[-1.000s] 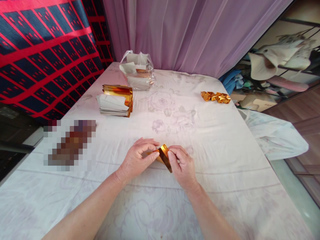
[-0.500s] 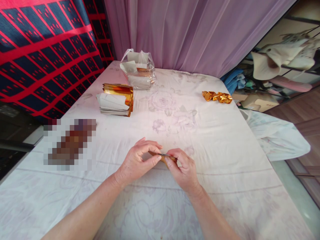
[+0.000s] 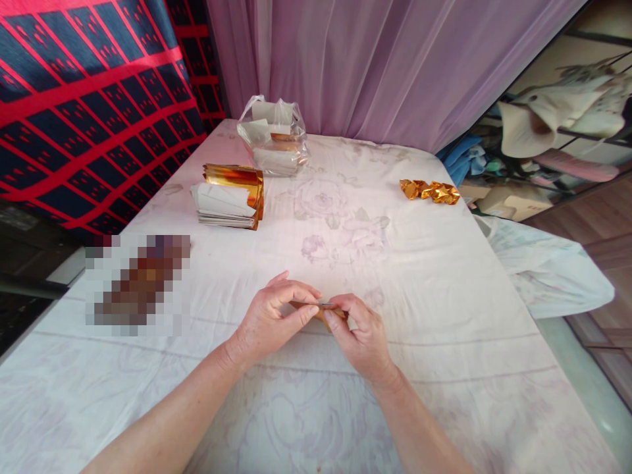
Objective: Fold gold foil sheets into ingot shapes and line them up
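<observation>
While the patterned red-and-navy cloth (image 3: 74, 99) hangs off at the far left, with a blurred-out patch on the sheet just below it, the first thing worth a look is the stack of gold foil paper (image 3: 230, 197), white backs showing and one shiny sheet curled over the top, with a clear plastic bag (image 3: 274, 141) of more sheets just behind it near the lilac curtain (image 3: 375, 66). Centre stage now: the left hand (image 3: 269, 322) pinches thumb to forefinger on the left end of a folded gold foil strip (image 3: 323, 308), and the right hand (image 3: 360, 332) does the same on the right end, fingers closed firmly on it, the two hands nearly touching just above the white flowered bedsheet (image 3: 444, 316). The strip is seen almost edge-on, so it looks flattened, though I can't quite tell how many layers it has. It should be featherlight, thin and slick, quick to crease and easy to tear, so fingertips at the ends and along the fold line look like the sensible hold. Well apart at the far right lie finished folded gold pieces (image 3: 429, 191) near the bed's edge.
</observation>
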